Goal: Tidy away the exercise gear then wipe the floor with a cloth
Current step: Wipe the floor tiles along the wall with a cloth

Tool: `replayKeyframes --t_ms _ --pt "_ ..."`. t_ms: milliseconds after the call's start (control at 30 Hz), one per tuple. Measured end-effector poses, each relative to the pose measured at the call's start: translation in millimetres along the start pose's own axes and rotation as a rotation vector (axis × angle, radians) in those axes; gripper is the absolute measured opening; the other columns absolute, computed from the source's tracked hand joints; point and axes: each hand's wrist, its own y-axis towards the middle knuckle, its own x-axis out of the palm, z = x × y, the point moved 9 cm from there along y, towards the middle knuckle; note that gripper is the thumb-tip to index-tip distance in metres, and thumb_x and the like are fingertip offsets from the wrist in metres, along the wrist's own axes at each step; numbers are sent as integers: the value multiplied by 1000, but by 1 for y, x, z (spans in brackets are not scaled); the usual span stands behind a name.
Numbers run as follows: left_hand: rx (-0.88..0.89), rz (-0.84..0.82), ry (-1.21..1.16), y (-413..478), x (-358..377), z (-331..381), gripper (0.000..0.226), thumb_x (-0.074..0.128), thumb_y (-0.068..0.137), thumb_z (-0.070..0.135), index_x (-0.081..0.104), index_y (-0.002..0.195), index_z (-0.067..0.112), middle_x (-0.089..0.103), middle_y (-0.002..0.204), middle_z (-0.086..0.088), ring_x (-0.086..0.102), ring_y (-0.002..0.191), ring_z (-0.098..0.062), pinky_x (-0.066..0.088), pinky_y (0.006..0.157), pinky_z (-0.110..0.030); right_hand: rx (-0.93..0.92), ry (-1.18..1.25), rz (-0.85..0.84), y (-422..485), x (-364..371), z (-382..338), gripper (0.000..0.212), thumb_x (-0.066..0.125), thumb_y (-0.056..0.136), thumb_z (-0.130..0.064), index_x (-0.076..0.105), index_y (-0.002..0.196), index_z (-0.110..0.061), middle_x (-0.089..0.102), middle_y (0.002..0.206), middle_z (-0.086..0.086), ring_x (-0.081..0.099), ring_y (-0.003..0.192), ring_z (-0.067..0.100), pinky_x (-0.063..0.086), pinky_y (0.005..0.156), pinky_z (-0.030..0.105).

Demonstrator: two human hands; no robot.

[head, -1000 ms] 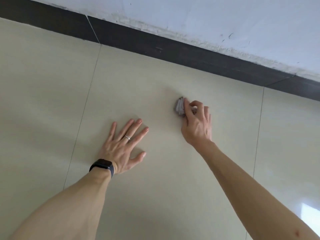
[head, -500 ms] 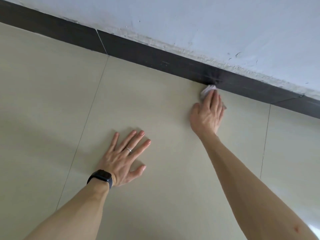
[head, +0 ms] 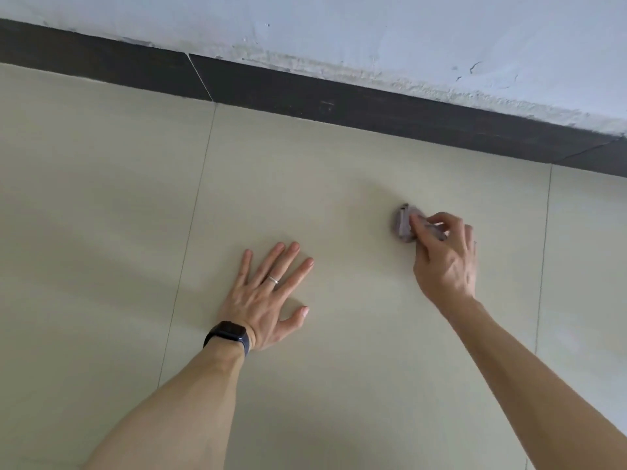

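While your left hand [head: 268,296] lies flat on the tiled floor [head: 101,232], fingers [head: 292,252] straight and spread, your right hand [head: 444,259] presses a small bunched greyish cloth [head: 403,225] to the floor, fingers curled round it. The cloth sits near the floor's far edge, just short of the dark skirting board [head: 339,106] under the white wall [head: 373,28]. Your left wrist carries a black watch [head: 227,335].

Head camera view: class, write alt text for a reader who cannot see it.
The right hand grips a small crumpled grey cloth against the beige tiled floor, short of the dark skirting board. The left hand, wearing a silver ring and black wristwatch, presses flat on the floor.
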Motion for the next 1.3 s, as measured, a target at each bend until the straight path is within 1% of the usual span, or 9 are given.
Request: replayKeyframes --t_ms 100,267,400,667,733,900,1067,1133,1300 --pt "5 -4 2 0 1 -1 82 40 87 63 14 159 33 1 168 2 6 154 -20 8 120 -60 323 104 137 -26 2 -7 46 52 86 -10 67 128 -23 56 116 11 49 94 35 46 85 45" --pt "5 9 -19 -1 -1 0 81 40 87 62 14 158 33 4 168 3 6 154 -19 7 120 -61 -279 181 -207 -172 29 -136 47 63 84 -15 63 130 -24 56 115 4 57 88 30 50 69 41" --pt "6 1 -27 -2 1 -1 78 37 89 61 13 159 33 0 168 4 1 154 -17 5 121 -59 -543 159 -270 -184 25 -125 49 65 83 -12 64 127 -33 60 109 2 57 86 23 46 68 33" --pt "21 28 -71 -4 0 0 70 35 95 55 14 158 35 -2 168 4 0 154 -16 6 121 -59 462 51 136 -121 -2 -8 46 52 91 -16 59 134 -31 53 111 10 51 91 36 42 84 42" --pt "16 95 -107 -8 -5 0 67 42 96 48 21 158 32 2 168 0 8 154 -20 8 121 -58 354 84 112 -148 7 -54 47 54 89 -17 60 135 -27 54 109 12 52 88 36 44 79 42" --pt "-85 202 -133 -21 -15 -8 59 44 98 33 31 155 28 17 165 -3 23 150 -26 15 118 -60 -403 185 -220 -249 45 -192 51 64 82 -17 61 131 -27 57 109 5 55 81 29 48 68 39" --pt "-251 143 -152 -96 -3 -55 57 37 100 37 26 156 35 8 167 3 9 154 -22 7 122 -54 -717 85 -188 -201 48 -179 54 66 81 -13 62 130 -33 62 108 7 57 85 27 46 71 35" --pt "-400 110 -144 -141 7 -85 59 32 99 44 22 157 35 3 168 2 5 154 -23 6 121 -56 -551 13 -91 -145 43 -151 51 61 86 -14 60 133 -32 60 109 11 56 86 33 44 70 38" --pt "-536 -16 -131 -188 32 -108 62 17 100 57 1 158 40 -15 166 5 -9 153 -18 -1 122 -54 271 74 19 -93 43 -116 52 49 92 -18 46 143 -31 47 119 14 46 104 38 39 87 45"
